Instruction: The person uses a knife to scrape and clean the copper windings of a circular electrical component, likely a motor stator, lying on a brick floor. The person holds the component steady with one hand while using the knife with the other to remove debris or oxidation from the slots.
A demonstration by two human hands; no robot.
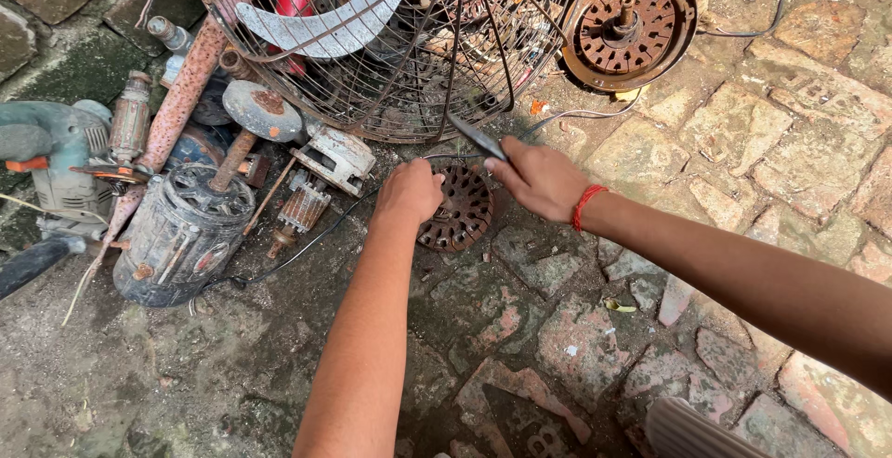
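Note:
A rusty round slotted motor part (462, 209) lies on the brick floor just below a wire fan guard (400, 58). My left hand (409, 192) is closed on its left edge. My right hand (537, 177), with a red thread on the wrist, grips a dark tool (476, 137) whose tip points up and left toward the base of the guard. A thin black wire (297, 252) runs from under my left hand to the left.
Old grey motor housings (181, 235), a rusty pipe (177, 105), rotors and small parts are piled at the left. Another rusty round motor plate (632, 26) leans at the top right. Uneven bricks (743, 142) cover the right side and foreground.

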